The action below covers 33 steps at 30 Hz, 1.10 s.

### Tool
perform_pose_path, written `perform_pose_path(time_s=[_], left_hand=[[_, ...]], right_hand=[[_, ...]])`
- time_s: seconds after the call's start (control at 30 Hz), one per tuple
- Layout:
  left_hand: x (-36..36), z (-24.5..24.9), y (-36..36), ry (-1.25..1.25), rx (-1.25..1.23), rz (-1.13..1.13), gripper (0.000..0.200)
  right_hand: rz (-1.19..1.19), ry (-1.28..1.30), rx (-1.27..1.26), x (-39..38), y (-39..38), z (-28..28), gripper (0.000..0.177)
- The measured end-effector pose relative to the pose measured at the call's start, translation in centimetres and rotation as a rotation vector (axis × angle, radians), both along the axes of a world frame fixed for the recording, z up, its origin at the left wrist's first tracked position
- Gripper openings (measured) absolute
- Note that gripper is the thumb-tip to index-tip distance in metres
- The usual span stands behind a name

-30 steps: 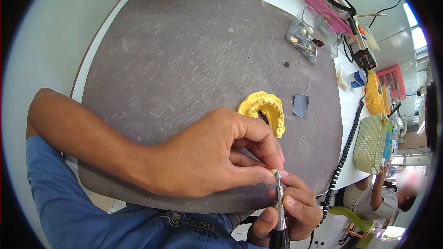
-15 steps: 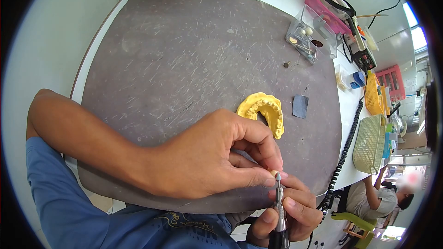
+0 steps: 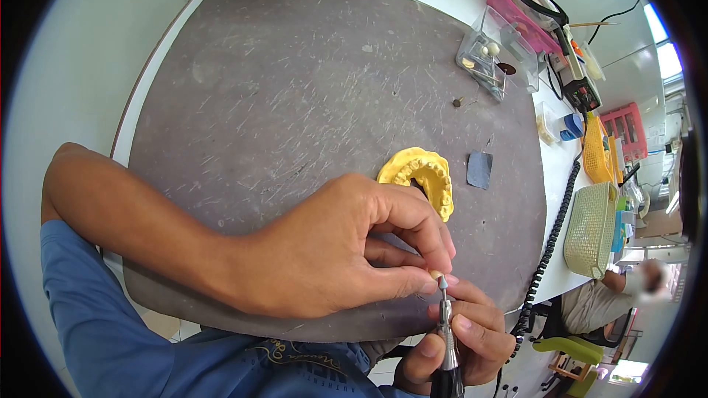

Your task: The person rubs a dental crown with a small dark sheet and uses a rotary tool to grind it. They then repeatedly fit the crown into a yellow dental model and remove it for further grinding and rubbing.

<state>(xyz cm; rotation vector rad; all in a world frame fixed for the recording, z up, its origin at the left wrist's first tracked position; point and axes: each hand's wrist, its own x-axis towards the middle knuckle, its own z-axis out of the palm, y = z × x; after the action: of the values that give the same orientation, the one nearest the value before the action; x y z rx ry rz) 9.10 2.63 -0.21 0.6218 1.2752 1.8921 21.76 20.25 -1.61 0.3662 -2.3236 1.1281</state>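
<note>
Between thumb and index finger, my left hand (image 3: 332, 258) pinches a small cream-coloured dental crown (image 3: 436, 275), mostly covered by the fingertips. My right hand (image 3: 479, 332) is wrapped round a rotary handpiece (image 3: 448, 354) with a metal collar and a dark body. Its pale blue-grey, pointed grinding bit (image 3: 443, 283) stands right at the crown, and the right fingertips meet the left ones there. Just beyond my left knuckles lies a yellow plaster dental model (image 3: 411, 158), partly hidden by that hand. A small dark square of abrasive paper (image 3: 480, 170) rests to its right.
A scratched grey mat (image 3: 295, 88) covers the bench. Clear plastic boxes (image 3: 516, 48) with small bits stand at the back right, near a loose mounted disc (image 3: 457, 102). Along the right edge run a coiled black cord (image 3: 549, 258) and baskets (image 3: 590, 228). Another person (image 3: 594, 306) sits beyond.
My hands keep nearly the same pose, with the bit tilted very slightly at the crown. In the background, the seated person has shifted posture and lowered a raised arm.
</note>
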Motion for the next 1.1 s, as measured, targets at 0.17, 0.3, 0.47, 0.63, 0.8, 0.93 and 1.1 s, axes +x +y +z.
perform_pose_path(time_s=[0.17,0.3,0.47,0.63,0.8,0.93,1.1], left_hand=[[0.0,0.0,0.0,0.019,0.003,0.005,0.013],[0.0,-0.1,0.1,0.018,0.015,0.002,0.013],[0.0,0.0,0.0,0.015,0.012,0.002,0.013],[0.2,0.1,0.0,-0.03,-0.002,0.019,0.013],[0.4,1.5,-0.8,0.14,-0.078,-0.008,0.014],[0.3,1.1,-1.0,0.301,0.031,0.086,0.011],[-1.2,2.2,-1.5,0.287,-0.037,0.068,0.016]], right_hand=[[0.024,-0.017,0.005,0.1,0.2,0.1,0.033],[0.038,-0.023,0.02,0.0,0.2,0.3,0.033],[-0.011,-0.004,0.01,0.0,0.0,0.1,0.034],[-0.127,0.122,-0.183,-0.3,-0.2,-1.2,0.04],[-0.05,-0.119,-0.664,-0.7,1.6,0.8,0.034],[0.085,-0.379,-0.926,-2.1,6.1,2.1,0.031],[-0.284,-0.606,-0.493,-4.8,9.3,3.8,0.018]])
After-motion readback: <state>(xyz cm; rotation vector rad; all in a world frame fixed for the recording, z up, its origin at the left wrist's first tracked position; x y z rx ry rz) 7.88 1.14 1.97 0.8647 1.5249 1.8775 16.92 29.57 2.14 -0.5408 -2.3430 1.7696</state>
